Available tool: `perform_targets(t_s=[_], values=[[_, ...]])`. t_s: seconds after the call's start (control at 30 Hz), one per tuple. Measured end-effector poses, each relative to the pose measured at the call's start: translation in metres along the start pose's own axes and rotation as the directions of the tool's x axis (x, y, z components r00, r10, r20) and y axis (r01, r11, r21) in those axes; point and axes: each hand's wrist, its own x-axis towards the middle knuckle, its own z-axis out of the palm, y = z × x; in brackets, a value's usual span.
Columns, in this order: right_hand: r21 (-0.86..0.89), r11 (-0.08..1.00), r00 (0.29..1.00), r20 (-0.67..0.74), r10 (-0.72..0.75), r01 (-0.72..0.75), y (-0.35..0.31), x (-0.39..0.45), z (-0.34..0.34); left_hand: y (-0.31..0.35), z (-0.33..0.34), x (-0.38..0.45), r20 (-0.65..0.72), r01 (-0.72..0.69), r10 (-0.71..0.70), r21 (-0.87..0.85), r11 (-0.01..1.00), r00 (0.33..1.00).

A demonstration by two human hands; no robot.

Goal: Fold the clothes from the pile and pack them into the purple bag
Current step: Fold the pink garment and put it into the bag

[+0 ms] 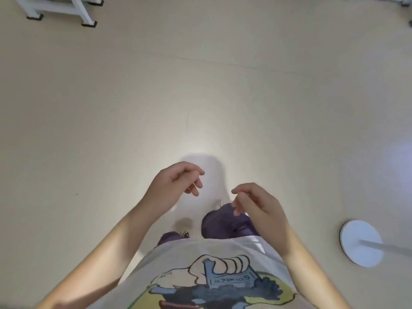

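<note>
My left hand [176, 184] and right hand [256, 201] hang over the floor [200, 97], each grip loose, fingers curled and apart, holding nothing. No pile or bag shows. My shirt [200, 275] bears a cartoon with upside-down lettering I cannot read.

White frame [64, 10] cut off by the top edge, only legs and feet showing. Round white base [360, 243] with its pole running out of the right edge. Purple trousers [223, 226] mostly hidden behind the printed shirt [200, 275]. Small dark thing [184, 233] near the knee too blurred to identify.
</note>
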Motion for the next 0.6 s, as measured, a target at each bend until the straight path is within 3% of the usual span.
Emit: perform_targets(t_s=[0.17, 0.27, 0.47, 0.6], values=[[0.064, 0.998, 0.992, -0.123, 0.031, -0.024, -0.015, 0.134, -0.047, 0.081, -0.001, 0.156, 0.082, -0.129, 0.125, 0.038, 0.991, 0.989], [0.053, 0.999, 0.994, -0.110, 0.001, 0.004, -0.051, 0.223, -0.083, 0.122, -0.006, 0.237, 0.013, -0.072, 0.072, 0.029, 0.997, 0.997], [-0.016, 0.992, 0.988, 0.094, -0.122, 0.124, -0.168, 0.405, -0.115, 0.184, -0.043, 0.367, -0.119, 0.007, -0.016, -0.072, 0.997, 0.993], [0.021, 0.981, 0.964, 0.182, -0.194, 0.193, -0.241, 0.534, -0.111, 0.216, -0.091, 0.465, -0.215, -0.022, 0.000, -0.098, 0.995, 0.977]])
